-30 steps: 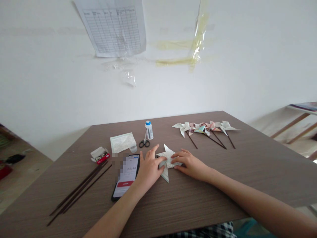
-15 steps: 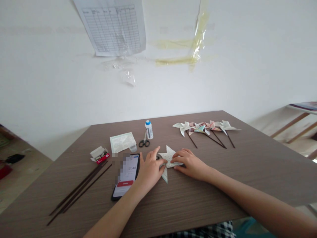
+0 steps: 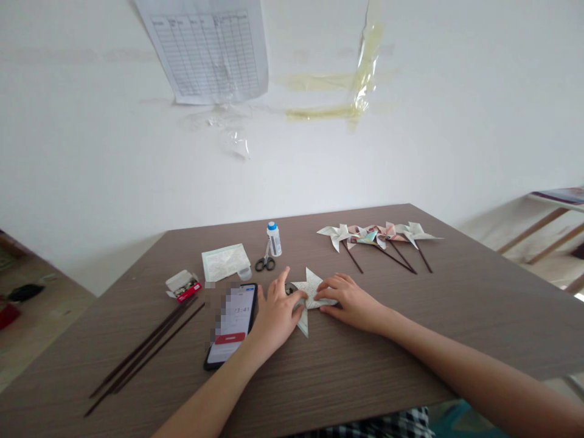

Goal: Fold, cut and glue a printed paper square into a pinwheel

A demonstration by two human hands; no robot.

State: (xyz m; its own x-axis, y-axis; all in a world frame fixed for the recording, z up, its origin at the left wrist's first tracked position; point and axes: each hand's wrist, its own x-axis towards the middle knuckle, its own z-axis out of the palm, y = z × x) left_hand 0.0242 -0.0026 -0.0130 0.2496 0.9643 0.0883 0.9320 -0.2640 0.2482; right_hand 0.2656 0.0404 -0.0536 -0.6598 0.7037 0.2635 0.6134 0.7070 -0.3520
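Observation:
A pale printed paper pinwheel (image 3: pixel 312 281) lies on the table between my hands, one point facing away and another towards me. My left hand (image 3: pixel 277 311) holds its left side near the centre with thumb and forefinger, while other fingers stick out. On the right blade, my right hand (image 3: pixel 351 304) has its thumb and bent fingers closed over the paper. A dark round thing (image 3: pixel 289 288) shows partly behind my left fingers; its kind is hidden. Just left of my left hand lies a phone (image 3: pixel 235 325) with a timer on its screen.
Scissors (image 3: pixel 265 263) and a blue-capped glue bottle (image 3: pixel 274 239) are beyond my left hand. Folded paper (image 3: pixel 225 261), an opened small red-and-white box (image 3: pixel 183 285) and dark sticks (image 3: pixel 146 350) lie left. Several finished pinwheels (image 3: pixel 369 235) rest at the back right. The wall (image 3: pixel 292 182) borders the table.
The phone's timer has gone from :40 to :41. Both hands stay on the paper pinwheel with hardly any movement.

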